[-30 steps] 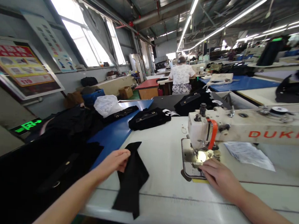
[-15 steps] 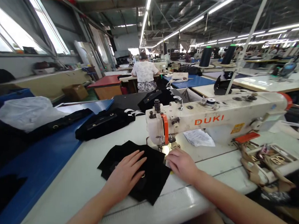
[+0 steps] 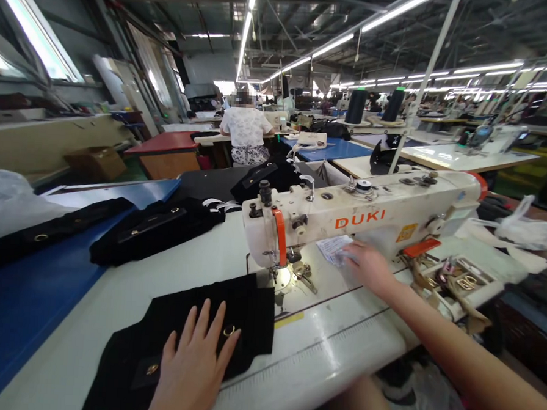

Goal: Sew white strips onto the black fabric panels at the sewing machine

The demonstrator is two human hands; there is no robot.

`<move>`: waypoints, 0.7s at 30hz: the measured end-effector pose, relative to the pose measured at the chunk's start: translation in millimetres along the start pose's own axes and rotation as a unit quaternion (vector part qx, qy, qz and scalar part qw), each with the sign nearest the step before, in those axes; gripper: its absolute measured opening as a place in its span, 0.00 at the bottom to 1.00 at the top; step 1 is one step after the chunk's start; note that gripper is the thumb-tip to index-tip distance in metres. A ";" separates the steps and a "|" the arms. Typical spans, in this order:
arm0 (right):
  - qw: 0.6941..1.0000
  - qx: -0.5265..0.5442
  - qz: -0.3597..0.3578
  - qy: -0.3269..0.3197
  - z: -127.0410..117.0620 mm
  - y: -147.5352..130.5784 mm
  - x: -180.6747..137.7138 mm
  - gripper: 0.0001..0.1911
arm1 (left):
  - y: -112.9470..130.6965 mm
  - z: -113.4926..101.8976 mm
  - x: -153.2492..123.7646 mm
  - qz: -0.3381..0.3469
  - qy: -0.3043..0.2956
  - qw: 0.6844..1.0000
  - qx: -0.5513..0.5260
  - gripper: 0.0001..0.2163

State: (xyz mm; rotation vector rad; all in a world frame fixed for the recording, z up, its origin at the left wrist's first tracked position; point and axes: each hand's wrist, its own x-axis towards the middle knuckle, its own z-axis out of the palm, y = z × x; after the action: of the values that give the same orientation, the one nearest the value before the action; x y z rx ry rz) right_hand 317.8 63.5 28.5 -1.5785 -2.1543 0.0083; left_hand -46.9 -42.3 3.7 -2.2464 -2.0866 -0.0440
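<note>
My left hand (image 3: 194, 360) lies with spread fingers on a black fabric panel (image 3: 253, 317). The panel is flat on the white table, with gold rings and a small gold fitting on it; its right edge lies near the lit needle area of the sewing machine (image 3: 359, 219). My right hand (image 3: 371, 268) reaches under the machine's arm. Its fingers are bent together at the edge of a stack of white printed labels (image 3: 331, 249), closed on the labels there; how many they pinch is hidden.
Left of the machine lie black bag pieces (image 3: 157, 226) with gold rings, and a blue table (image 3: 52, 303). An open tray (image 3: 473, 283) at the right holds metal rings and tan straps. A person in a white top (image 3: 247, 130) sits ahead.
My right hand has moved from beside the needle to the labels. The black panel has spread out flatter, shifting left and toward me under my left hand. The view has turned right.
</note>
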 end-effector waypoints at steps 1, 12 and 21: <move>1.000 -0.016 0.013 -0.020 -3.3 7.0 0.6 0.08 | 1.5 -0.7 0.3 -0.003 -0.002 1.000 0.006 0.26; 0.998 -0.039 0.010 -0.039 3.6 15.3 -8.7 0.08 | 12.3 -11.7 4.0 -0.019 -0.026 0.999 0.044 0.27; 0.986 0.005 -0.091 0.137 -6.4 4.9 -16.6 0.11 | 17.5 -16.0 2.5 0.017 0.106 0.977 -0.187 0.28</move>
State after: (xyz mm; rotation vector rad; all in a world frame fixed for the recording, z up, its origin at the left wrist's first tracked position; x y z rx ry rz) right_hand 328.4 48.4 26.9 -1.2874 -2.0669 -0.2415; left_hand -28.8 -42.2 19.2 -2.3425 -2.0623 -0.6969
